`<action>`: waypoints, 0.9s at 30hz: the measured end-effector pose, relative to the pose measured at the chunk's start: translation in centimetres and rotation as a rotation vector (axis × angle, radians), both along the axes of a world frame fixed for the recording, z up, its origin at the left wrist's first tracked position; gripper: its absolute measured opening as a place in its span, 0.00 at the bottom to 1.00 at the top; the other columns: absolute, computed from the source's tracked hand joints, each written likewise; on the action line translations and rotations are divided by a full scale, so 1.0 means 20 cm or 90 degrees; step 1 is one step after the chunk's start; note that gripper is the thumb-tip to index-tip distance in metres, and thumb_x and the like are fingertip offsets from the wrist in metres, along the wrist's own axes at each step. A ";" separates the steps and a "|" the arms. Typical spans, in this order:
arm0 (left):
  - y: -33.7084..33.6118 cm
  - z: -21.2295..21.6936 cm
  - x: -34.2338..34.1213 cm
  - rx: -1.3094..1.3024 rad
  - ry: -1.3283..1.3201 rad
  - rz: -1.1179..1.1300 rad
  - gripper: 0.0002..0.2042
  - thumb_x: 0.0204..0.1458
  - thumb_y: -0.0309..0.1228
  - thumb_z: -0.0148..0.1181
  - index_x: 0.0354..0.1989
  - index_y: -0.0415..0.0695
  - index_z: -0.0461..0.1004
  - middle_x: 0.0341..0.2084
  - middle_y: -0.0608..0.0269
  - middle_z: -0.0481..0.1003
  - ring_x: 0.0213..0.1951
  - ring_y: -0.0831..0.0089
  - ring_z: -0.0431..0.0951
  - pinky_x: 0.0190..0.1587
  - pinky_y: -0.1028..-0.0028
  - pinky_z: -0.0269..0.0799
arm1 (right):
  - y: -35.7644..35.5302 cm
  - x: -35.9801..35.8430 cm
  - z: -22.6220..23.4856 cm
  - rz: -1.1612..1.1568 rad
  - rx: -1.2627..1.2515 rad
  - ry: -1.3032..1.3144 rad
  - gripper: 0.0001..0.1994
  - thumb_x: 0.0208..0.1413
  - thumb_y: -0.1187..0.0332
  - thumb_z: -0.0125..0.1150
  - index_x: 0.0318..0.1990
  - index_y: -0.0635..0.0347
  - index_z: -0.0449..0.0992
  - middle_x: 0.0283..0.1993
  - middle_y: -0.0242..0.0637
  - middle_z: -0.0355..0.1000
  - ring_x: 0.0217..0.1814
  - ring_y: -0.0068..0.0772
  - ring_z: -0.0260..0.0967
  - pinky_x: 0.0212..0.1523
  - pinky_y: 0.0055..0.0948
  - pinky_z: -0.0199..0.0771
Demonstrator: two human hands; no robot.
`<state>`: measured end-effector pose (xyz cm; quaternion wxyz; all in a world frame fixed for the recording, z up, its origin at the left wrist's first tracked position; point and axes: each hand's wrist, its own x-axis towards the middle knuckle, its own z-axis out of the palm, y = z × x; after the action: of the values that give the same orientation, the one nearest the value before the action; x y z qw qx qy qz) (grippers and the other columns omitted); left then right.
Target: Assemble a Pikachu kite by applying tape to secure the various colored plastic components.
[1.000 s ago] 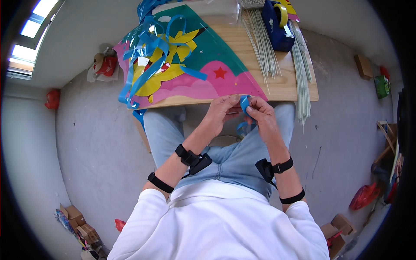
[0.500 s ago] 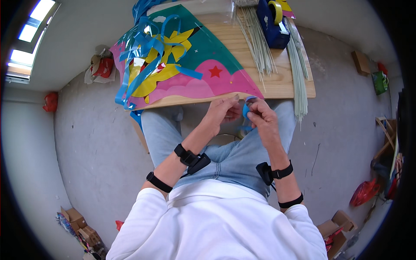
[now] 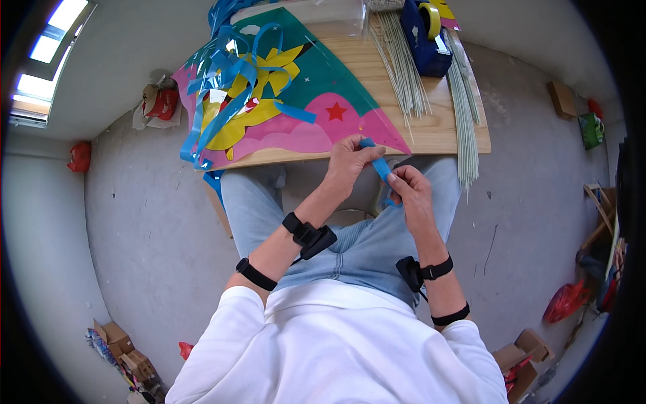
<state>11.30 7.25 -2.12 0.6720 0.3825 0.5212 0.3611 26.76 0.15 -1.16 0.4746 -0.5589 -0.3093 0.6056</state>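
Observation:
A short blue plastic strip is stretched between my hands, just off the table's near edge and above my lap. Its upper end is pinched by my left hand, which is by the lower edge of a printed kite sheet. My right hand, lower and to the right, grips the strip's other end between thumb and fingers. The triangular sheet is green and pink with a yellow figure and a red star. Long blue ribbons lie in loose loops over its left part.
Thin pale sticks overhang the wooden table's right front edge; another bundle lies beside them. A dark blue tape dispenser with yellow tape stands behind. Clear plastic packaging lies at the far edge. Cardboard boxes sit on the floor.
My left hand has come up to the blue strip and taken its upper end. My right hand has dropped slightly, and the strip, curled before, is now drawn straight between both hands.

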 end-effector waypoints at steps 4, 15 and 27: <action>0.03 -0.03 0.04 0.120 0.047 0.030 0.06 0.49 0.27 0.66 0.32 0.40 0.75 0.28 0.67 0.77 0.29 0.80 0.74 0.36 0.77 0.71 | 0.04 0.02 -0.08 -0.051 -0.040 -0.047 0.05 0.54 0.74 0.61 0.28 0.61 0.73 0.23 0.26 0.68 0.19 0.15 0.59 0.19 0.18 0.59; -0.14 0.00 0.05 0.679 0.566 -0.155 0.19 0.40 0.26 0.64 0.45 0.38 0.74 0.45 0.57 0.72 0.51 0.58 0.70 0.56 0.60 0.63 | 0.06 0.05 -0.19 -0.099 -0.103 -0.128 0.05 0.53 0.75 0.61 0.26 0.63 0.73 0.22 0.31 0.70 0.16 0.19 0.61 0.17 0.20 0.61; -0.14 -0.03 0.09 0.690 0.663 -0.210 0.25 0.42 0.32 0.65 0.51 0.39 0.72 0.50 0.57 0.69 0.55 0.58 0.67 0.60 0.56 0.56 | 0.08 0.05 -0.21 -0.084 -0.111 -0.132 0.06 0.52 0.74 0.61 0.25 0.63 0.73 0.21 0.31 0.70 0.17 0.19 0.62 0.17 0.20 0.62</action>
<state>13.02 4.36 -2.74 0.1038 0.8518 0.4569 0.2344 27.81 1.73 -5.33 0.4289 -0.6765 -0.2652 0.5368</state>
